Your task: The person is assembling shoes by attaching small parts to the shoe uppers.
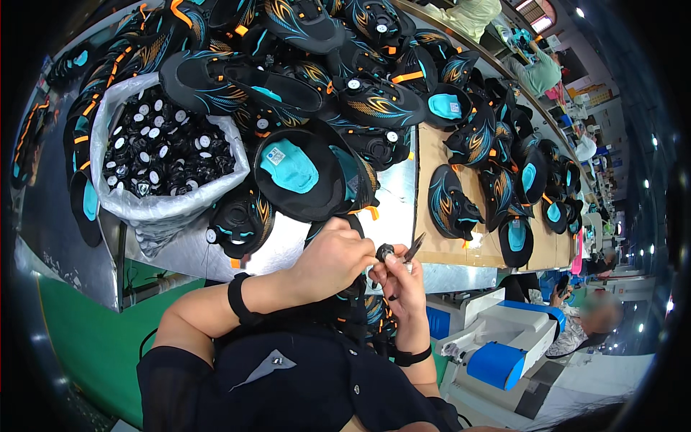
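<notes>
A clear plastic bag (155,205) of black-and-white dials stands upper left.

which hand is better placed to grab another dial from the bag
Left, probably. The left hand sits nearer the clear plastic bag of small black-and-white round dials, up on the left. The right hand holds the small dark metal scissors and pinches a small black round dial.

The shoes (302,173) heaped on the bench look like matt black stretch cloth with printed orange and teal flame patterns and soft teal cloth insoles, and the small dial (385,252) pinched in the fingers looks like hard black plastic with a slight sheen. The bag (173,209) of black-and-white plastic dials is thin, crinkled, translucent plastic film. The bench top (392,209) is dull brushed metal, beside matt brown cardboard sheets (432,155), and the scissors (414,248) have dark metal blades.
</notes>
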`<control>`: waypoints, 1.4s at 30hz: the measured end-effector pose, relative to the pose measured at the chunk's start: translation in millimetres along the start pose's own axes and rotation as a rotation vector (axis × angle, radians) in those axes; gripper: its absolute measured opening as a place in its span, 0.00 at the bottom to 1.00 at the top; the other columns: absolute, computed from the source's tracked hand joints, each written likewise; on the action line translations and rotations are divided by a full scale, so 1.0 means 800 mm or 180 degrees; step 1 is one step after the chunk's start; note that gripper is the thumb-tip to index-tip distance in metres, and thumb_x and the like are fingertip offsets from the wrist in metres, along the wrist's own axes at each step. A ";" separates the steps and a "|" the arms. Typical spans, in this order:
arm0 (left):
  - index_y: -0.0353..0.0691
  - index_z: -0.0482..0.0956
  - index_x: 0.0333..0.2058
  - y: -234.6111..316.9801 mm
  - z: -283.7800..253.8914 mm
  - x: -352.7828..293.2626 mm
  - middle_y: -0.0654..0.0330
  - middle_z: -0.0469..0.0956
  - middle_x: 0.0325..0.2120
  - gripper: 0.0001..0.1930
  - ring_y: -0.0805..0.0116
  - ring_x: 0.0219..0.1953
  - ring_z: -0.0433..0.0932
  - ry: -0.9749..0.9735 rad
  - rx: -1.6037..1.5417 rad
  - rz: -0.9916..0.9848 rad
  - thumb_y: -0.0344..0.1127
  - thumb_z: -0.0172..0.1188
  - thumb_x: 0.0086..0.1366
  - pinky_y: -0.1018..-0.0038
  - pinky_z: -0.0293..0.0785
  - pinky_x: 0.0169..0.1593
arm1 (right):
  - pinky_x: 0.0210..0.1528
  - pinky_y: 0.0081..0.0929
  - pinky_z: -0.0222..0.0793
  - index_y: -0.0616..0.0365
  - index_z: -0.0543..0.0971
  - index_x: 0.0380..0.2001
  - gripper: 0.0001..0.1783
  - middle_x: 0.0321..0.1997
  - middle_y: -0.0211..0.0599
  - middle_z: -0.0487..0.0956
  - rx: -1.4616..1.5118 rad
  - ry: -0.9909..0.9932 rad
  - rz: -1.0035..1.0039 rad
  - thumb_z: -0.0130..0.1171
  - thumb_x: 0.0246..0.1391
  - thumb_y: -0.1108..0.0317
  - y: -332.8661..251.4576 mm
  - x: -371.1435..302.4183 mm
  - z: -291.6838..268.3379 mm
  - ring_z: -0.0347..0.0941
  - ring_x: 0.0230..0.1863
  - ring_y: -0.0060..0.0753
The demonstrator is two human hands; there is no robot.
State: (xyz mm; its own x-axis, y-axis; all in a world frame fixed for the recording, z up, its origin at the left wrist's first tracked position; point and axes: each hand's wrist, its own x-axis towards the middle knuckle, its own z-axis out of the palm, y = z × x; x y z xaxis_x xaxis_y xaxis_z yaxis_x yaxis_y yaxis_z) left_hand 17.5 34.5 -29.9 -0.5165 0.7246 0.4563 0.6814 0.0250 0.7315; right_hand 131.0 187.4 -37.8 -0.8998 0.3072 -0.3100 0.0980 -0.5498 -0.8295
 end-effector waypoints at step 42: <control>0.38 0.71 0.32 -0.047 -0.025 0.001 0.60 0.74 0.30 0.09 0.73 0.26 0.72 0.0237 -0.4038 -0.2179 0.37 0.53 0.67 0.77 0.67 0.31 | 0.29 0.29 0.62 0.58 0.68 0.32 0.08 0.27 0.42 0.75 0.1000 -0.0461 -0.0971 0.50 0.62 0.66 -0.011 -0.017 -0.023 0.65 0.22 0.27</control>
State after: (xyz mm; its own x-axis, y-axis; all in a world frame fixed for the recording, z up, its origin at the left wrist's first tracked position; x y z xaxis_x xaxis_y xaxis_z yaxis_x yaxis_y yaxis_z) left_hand -19.1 20.0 -47.1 -0.5993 0.7832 -0.1658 -0.5974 -0.2997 0.7438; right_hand 150.5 202.3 -35.0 -0.9198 0.3922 0.0131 -0.2940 -0.6667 -0.6848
